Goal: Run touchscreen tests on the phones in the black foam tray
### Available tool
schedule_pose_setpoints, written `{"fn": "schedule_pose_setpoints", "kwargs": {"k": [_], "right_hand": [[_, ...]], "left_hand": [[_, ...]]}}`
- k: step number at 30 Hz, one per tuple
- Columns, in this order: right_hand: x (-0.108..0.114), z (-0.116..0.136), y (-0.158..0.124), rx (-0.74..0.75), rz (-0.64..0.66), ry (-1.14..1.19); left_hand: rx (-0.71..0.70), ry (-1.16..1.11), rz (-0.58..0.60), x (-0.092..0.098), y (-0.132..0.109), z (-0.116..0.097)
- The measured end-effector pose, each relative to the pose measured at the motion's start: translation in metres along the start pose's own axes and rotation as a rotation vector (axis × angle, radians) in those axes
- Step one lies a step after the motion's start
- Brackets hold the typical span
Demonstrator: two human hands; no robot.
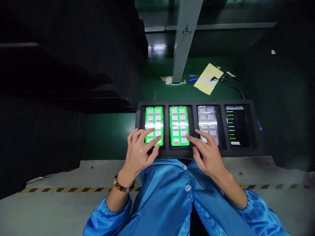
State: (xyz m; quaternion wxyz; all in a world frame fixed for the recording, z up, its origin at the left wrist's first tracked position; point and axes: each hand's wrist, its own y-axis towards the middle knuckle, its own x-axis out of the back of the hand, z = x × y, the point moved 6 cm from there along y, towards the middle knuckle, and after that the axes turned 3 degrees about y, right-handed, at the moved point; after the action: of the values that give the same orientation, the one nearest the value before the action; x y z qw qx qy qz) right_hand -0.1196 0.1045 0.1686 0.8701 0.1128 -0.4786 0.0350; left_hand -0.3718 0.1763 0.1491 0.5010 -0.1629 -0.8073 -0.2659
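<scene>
A black tray point(167, 152) holds several smartphones side by side in separate slots. My left hand point(141, 147) is over the lower part of the leftmost smartphone point(150, 114), whose lit screen shows white blocks and green bands. Its fingers are spread, with the index fingertip at the screen. My right hand point(208, 152) has its index fingertip at the lower right of the second smartphone point(178, 121), lit in the same pattern. Part of that hand covers the third smartphone point(208, 114), which has a greyish screen. Neither hand grasps anything.
On the right of the tray a fourth smartphone point(235, 126) shows a dark screen with green and white lines. Behind the tray, a grey post point(185, 42) rises from the green table, near a blue pen point(193, 80), yellow paper point(205, 82) and cables point(232, 82).
</scene>
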Motion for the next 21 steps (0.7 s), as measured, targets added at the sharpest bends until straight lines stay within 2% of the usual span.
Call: {"fn": "schedule_pose_setpoints", "kwargs": {"k": [5,7,10,17,21], "right_hand": [[-0.024,0.022,0.029,0.047,0.058,0.015],[-0.031,0.028,0.038,0.054,0.09,0.017],[-0.029,0.026,0.04,0.026,0.086,0.007],[-0.002,0.0,0.015,-0.103,0.001,-0.05],[-0.009,0.006,0.023,-0.08,0.001,-0.027]], "left_hand": [[0.248,0.042,-0.104,0.007,-0.015,0.03],[0.305,0.052,-0.119,0.008,-0.019,0.036],[0.277,0.045,-0.083,0.004,-0.013,0.029],[0.119,0.006,0.025,-0.01,0.013,-0.004],[0.167,0.013,0.002,-0.006,0.01,0.003]]}}
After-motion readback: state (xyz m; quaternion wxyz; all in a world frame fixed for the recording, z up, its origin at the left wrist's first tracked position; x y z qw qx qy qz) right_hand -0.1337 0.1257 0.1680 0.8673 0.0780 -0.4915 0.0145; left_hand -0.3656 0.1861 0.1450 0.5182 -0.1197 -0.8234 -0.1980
